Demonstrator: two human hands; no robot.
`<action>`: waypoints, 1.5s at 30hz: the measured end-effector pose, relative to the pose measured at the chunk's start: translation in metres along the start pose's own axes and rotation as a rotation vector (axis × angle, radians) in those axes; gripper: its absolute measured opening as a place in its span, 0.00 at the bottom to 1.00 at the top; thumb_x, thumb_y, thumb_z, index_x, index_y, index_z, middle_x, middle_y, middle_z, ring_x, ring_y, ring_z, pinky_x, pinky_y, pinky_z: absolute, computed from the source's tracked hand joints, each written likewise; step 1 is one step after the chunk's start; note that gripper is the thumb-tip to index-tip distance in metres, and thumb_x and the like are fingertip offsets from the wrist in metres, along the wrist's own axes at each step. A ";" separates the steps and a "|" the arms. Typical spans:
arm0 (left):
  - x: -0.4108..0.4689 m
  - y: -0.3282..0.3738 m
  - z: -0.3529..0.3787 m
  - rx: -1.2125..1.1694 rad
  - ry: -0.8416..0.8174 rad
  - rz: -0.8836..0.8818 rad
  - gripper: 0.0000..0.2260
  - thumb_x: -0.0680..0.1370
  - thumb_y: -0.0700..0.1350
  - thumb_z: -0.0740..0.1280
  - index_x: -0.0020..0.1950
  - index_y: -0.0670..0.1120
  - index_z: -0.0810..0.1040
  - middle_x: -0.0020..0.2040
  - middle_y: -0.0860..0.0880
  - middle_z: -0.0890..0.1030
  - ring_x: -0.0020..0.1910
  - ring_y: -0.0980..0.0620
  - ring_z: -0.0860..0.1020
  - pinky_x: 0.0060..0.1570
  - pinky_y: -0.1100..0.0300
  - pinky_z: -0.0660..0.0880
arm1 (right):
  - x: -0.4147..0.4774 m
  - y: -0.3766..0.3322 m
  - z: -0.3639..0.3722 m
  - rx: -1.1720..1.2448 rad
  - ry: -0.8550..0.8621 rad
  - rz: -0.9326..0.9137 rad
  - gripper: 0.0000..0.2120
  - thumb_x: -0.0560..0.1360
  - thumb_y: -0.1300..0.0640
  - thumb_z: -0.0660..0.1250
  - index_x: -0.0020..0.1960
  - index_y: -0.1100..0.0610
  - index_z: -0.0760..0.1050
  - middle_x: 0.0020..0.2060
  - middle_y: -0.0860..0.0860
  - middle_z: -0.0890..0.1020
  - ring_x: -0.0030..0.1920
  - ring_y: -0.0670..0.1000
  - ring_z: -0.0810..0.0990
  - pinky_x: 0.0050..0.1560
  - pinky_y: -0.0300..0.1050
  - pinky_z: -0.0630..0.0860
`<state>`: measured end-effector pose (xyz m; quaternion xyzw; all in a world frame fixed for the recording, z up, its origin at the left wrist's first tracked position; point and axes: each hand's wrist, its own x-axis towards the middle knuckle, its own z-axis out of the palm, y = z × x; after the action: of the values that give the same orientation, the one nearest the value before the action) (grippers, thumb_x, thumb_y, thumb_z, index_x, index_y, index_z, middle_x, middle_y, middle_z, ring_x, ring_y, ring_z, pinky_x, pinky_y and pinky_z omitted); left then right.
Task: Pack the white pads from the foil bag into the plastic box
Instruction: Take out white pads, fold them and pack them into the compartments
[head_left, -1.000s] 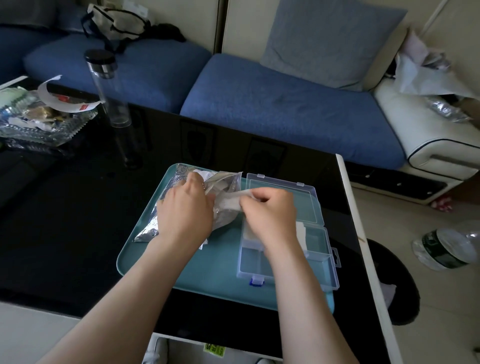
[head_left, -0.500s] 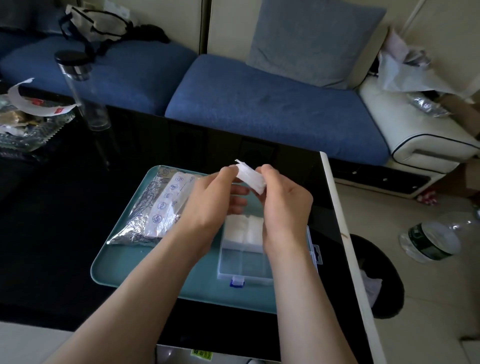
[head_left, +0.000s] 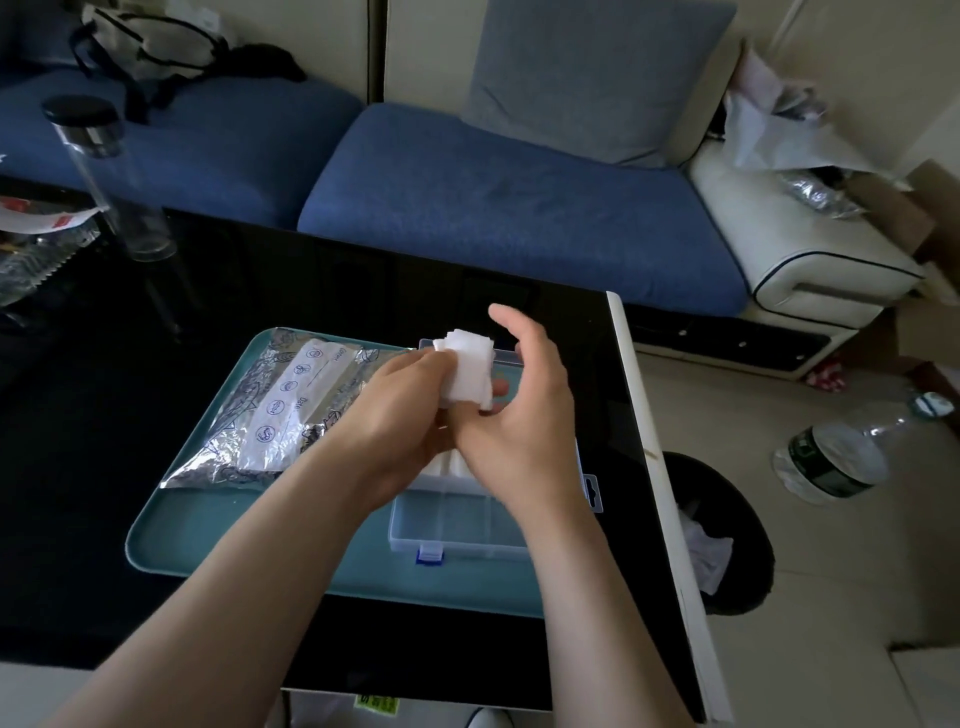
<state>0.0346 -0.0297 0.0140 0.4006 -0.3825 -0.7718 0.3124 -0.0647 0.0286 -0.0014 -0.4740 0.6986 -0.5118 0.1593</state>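
Observation:
A small stack of white pads (head_left: 467, 371) is held upright above the clear plastic box (head_left: 457, 525), pinched between both hands. My left hand (head_left: 400, 410) grips the stack's left side. My right hand (head_left: 519, 415) holds its lower right edge with the index finger lifted. More white pads (head_left: 447, 462) lie in the box's far compartment, partly hidden by my hands. The near compartment holds nothing. The silver foil bag (head_left: 270, 415) with a white printed label lies flat on the left part of the teal tray (head_left: 218, 535).
The tray sits on a black glossy table (head_left: 78, 467) whose right edge (head_left: 654, 467) is close to the box. A clear bottle with a black lid (head_left: 104, 171) stands at back left. A blue sofa (head_left: 467, 192) is behind; a black bin (head_left: 722, 530) stands on the floor at right.
The foil bag was let go and lies on the tray. Both hands pulled out pads, lifted them above the box, and the stack now stands more upright with my right index finger raised.

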 end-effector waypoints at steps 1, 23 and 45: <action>0.001 -0.001 0.000 0.010 -0.009 -0.013 0.15 0.88 0.43 0.55 0.66 0.38 0.78 0.54 0.36 0.87 0.50 0.42 0.86 0.56 0.46 0.82 | -0.001 0.003 0.001 -0.024 -0.026 -0.022 0.37 0.70 0.60 0.74 0.75 0.40 0.68 0.68 0.41 0.74 0.65 0.48 0.78 0.61 0.40 0.79; 0.010 -0.005 -0.012 0.126 -0.008 -0.073 0.13 0.83 0.38 0.56 0.58 0.38 0.79 0.47 0.38 0.86 0.40 0.44 0.84 0.43 0.49 0.82 | -0.005 0.013 -0.022 0.028 -0.194 -0.009 0.16 0.72 0.58 0.77 0.58 0.49 0.81 0.61 0.40 0.82 0.64 0.35 0.77 0.63 0.32 0.74; 0.015 -0.013 -0.014 0.335 -0.086 0.171 0.14 0.85 0.35 0.59 0.65 0.43 0.81 0.59 0.43 0.86 0.62 0.43 0.84 0.70 0.41 0.76 | 0.001 0.023 -0.016 -0.086 0.121 -0.201 0.06 0.73 0.62 0.80 0.48 0.54 0.87 0.42 0.42 0.87 0.44 0.43 0.86 0.46 0.42 0.83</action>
<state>0.0375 -0.0393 -0.0081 0.3799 -0.5511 -0.6844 0.2891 -0.0883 0.0375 -0.0147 -0.5164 0.6771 -0.5224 0.0445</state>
